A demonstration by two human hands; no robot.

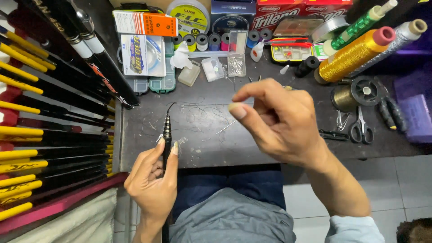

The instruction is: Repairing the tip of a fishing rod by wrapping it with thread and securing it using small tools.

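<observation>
Right hand [281, 123] sits closest to the lens, raised above the dark workbench [252, 144], thumb and forefinger pinched together; whatever it pinches is too thin to make out, possibly fine line. Left hand [153, 180] grips a slim black rod tip section [167, 135] upright at the bench's near edge, thumb and fingers wrapped around it, short dark cord curling off the top. Rod section stands left of centre, well apart from the right hand.

Left of bench: rack of black-and-yellow rods [49, 135]. Back of bench: small clear plastic boxes [225, 65], row of small thread spools [202, 42], packaged line spools [143, 55]. Right side: large gold thread cone [355, 54], green cone [360, 26], silver cone [391, 40], spool of olive line [355, 93], scissors [361, 128] lying flat near the bench edge. Grey-trousered lap [229, 216] below the bench.
</observation>
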